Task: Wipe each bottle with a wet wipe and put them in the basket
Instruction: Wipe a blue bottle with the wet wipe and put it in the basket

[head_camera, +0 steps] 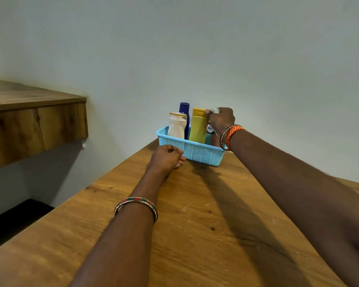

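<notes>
Home room, likely a bedroom or dressing corner. Wooden desk point(195, 214) with scratched, worn grain runs up to a plain pale painted wall point(195, 48). Left of the desk, a wall-mounted wooden shelf point(35, 112) with a drawer-like front, floating above a dark floor point(13, 220). At the desk's far end, against the wall, a blue plastic basket point(197, 152) with toiletry bottles standing in it: white bottle point(176, 126), blue bottle point(184, 112), yellow bottle point(198, 126). Household toiletries, domestic furniture, no shop or lab fittings visible. Bangles point(136, 205) on the person's wrists.
</notes>
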